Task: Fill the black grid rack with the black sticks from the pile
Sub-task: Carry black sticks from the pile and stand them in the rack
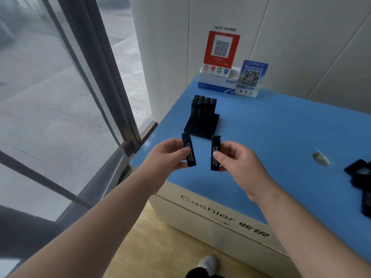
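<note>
Rack [201, 125] on blue counter [281, 133], back rows already full of sticks [203, 106], front rows empty. Left hand [170, 155] pinching one stick [188, 149], right hand [234, 157] pinching another [215, 152], both just short of rack. Pile [359, 177] far right, plenty left imo.

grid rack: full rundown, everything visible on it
The black grid rack is a low, squarish tray, apparently matte plastic, sitting flat on the blue countertop near its far left corner, in front of a white box. Its back rows hold upright black sticks packed side by side; the front rows look unfilled, though individual cells are too dark to count. Neither hand touches it: the left hand and right hand each hold a stick just short of its front edge.
</note>
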### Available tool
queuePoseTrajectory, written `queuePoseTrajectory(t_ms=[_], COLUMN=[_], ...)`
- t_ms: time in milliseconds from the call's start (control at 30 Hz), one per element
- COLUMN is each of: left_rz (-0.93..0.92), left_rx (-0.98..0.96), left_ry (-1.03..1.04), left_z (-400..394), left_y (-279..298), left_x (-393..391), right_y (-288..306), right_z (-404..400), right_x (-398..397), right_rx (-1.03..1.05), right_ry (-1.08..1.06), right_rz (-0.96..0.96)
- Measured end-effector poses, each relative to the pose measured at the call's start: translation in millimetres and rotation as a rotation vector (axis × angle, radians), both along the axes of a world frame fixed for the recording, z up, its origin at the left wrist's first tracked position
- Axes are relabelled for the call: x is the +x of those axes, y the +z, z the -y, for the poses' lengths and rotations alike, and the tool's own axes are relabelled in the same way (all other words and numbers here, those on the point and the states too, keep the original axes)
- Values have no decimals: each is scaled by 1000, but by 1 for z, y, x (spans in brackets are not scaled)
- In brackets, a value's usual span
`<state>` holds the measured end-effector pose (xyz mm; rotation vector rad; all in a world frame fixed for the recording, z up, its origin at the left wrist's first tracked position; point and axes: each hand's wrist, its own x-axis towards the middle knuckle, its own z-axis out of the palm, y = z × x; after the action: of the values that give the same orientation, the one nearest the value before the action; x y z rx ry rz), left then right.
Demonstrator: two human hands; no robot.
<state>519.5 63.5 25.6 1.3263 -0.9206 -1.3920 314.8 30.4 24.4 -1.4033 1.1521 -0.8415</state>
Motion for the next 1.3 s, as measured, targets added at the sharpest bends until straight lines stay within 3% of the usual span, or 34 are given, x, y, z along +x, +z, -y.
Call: queuePoseTrajectory(t_ms=[433, 567, 800, 1033, 1300], left_rz=[91, 101, 312, 775, 1011], left_rx=[6, -53, -144, -542, -812], left_ry=[31, 4, -109, -324, -453], left_z=[99, 130, 192, 242, 258], left_y=[9, 12, 11, 8, -25], left_x=[36, 34, 38, 29, 29], right_y=[2, -2, -13, -19, -25], right_z=[105, 124, 146, 145, 144], right_x=[31, 34, 37, 43, 39], right_rx=[64, 70, 59, 34, 23], right_ry=[41, -32, -232, -380, -502], right_rz=[17, 34, -30, -71, -110])
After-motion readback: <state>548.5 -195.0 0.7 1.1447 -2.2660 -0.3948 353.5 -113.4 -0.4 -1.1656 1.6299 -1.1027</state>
